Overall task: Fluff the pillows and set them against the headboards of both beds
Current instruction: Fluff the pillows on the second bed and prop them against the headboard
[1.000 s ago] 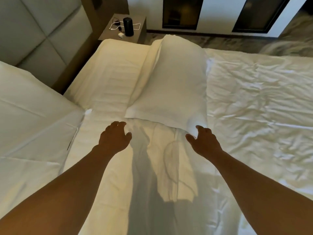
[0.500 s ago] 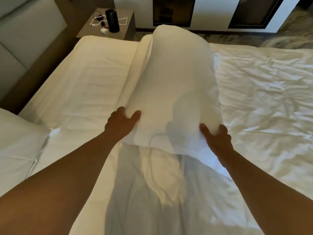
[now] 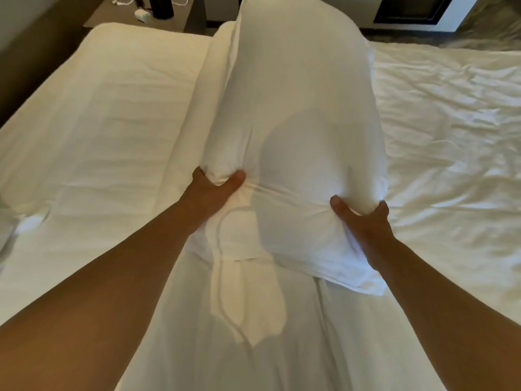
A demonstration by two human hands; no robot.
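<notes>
A long white pillow (image 3: 298, 88) stretches away from me over the middle of the bed (image 3: 112, 114), its near end raised off the sheet. My left hand (image 3: 214, 190) pinches the pillow's near left corner, thumb on top. My right hand (image 3: 363, 221) grips the near right corner, with the loose pillowcase flap hanging below it. Only a dark strip of the headboard (image 3: 31, 52) shows at the far left.
A nightstand (image 3: 158, 15) with a white cable, a small white charger and a dark cylinder stands beyond the bed at top left. A crumpled white duvet (image 3: 451, 131) covers the bed's right side. A second pillow's corner (image 3: 11, 221) shows at the left edge.
My hands went from hovering open in front of the pillow to closing on its near corners. The pillow's near end has come up off the sheet, toward me.
</notes>
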